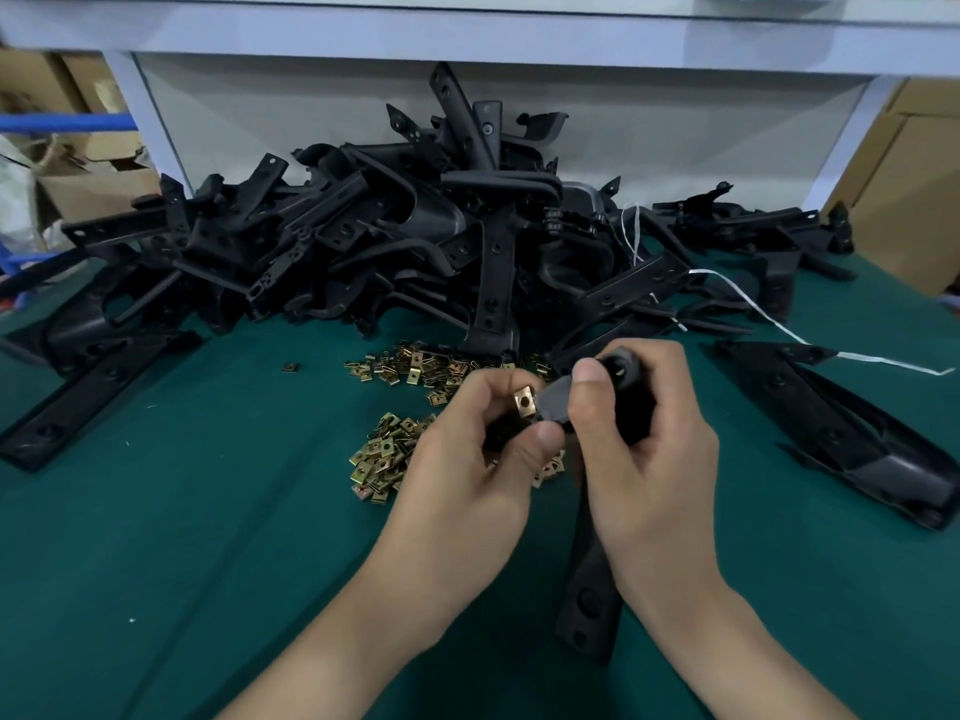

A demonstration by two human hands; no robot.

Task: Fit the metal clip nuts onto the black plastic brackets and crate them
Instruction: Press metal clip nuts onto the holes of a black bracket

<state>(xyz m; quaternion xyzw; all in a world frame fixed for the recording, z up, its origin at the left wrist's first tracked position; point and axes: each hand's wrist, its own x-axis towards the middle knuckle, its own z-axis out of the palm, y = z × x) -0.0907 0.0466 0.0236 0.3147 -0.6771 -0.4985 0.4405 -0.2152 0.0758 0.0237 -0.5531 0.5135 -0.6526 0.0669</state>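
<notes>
Brass-coloured metal: one clip nut is pinched between the thumb and curled fingers of the left hand, right at the rounded tip of a black plastic bracket. That bracket is gripped by the right hand, fingers wrapped round its upper end, above the green cloth. Loose clip nuts are scattered beneath the hands; a heap of brackets is piled behind.

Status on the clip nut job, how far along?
Looks early. Done: nothing I can confirm as fitted or packed. In hand: left hand pinches one clip nut at the end of a bracket gripped by the right hand. Left: the big bracket pile and scattered nuts.
</notes>
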